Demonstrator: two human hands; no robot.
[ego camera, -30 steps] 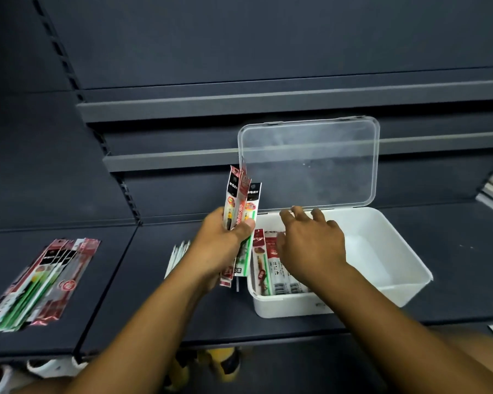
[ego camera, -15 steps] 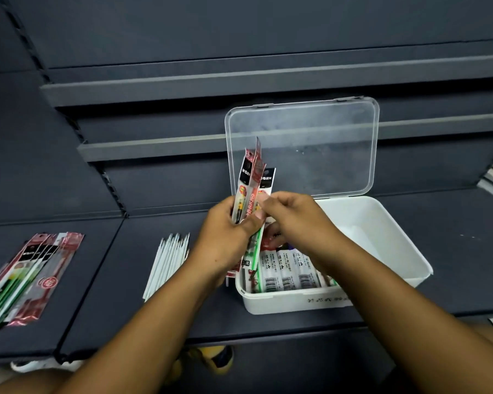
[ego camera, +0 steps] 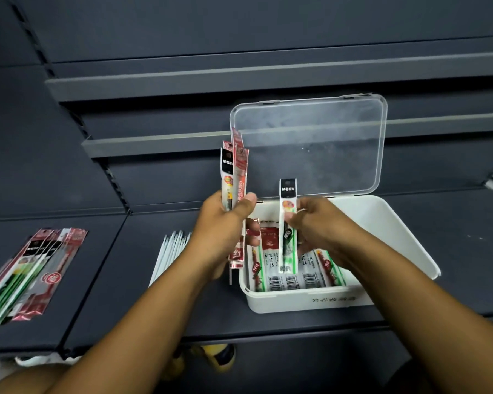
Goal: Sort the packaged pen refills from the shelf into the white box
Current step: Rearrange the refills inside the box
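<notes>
Since half a second ago my right hand point(ego camera: 319, 226) has pulled away from the left, carrying one green-striped refill pack point(ego camera: 287, 223) pinched upright over the white box point(ego camera: 382, 223). My left hand point(ego camera: 225, 223) still clamps the remaining bundle of packs point(ego camera: 235, 172), standing on end at the box's 9 o'clock edge. Several packs point(ego camera: 296, 275) lie flat in the box's near half, under its raised clear lid point(ego camera: 310, 149). More packs point(ego camera: 26, 268) wait on the shelf point(ego camera: 97, 280) at 9 o'clock, with loose white refills point(ego camera: 171, 251) between them and the box.
</notes>
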